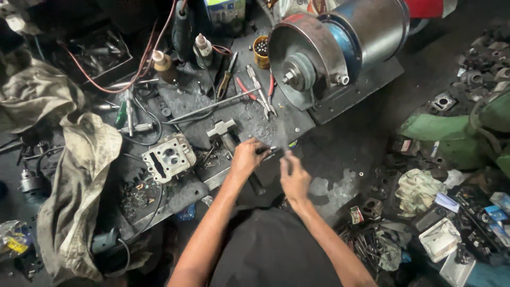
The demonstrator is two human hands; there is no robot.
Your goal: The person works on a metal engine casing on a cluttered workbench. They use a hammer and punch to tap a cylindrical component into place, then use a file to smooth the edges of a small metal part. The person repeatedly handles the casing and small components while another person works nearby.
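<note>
Gripping: left hand (246,158) closed round a small dark metal part (268,151) at centre of the frame.
Right hand (294,178): fingers drawn together, pinching something too small to tell, just right of the part.
Part's axis: roughly left to right, tip towards the right hand; left hand nearer, touching.
Beneath: hammer (229,135) on the grimy bench plate (297,125), handle running down under the left hand.
Nearby: cylinder head (169,157) at centre left; bench grinder (329,48) at upper right; pliers (261,94) above the hands.
</note>
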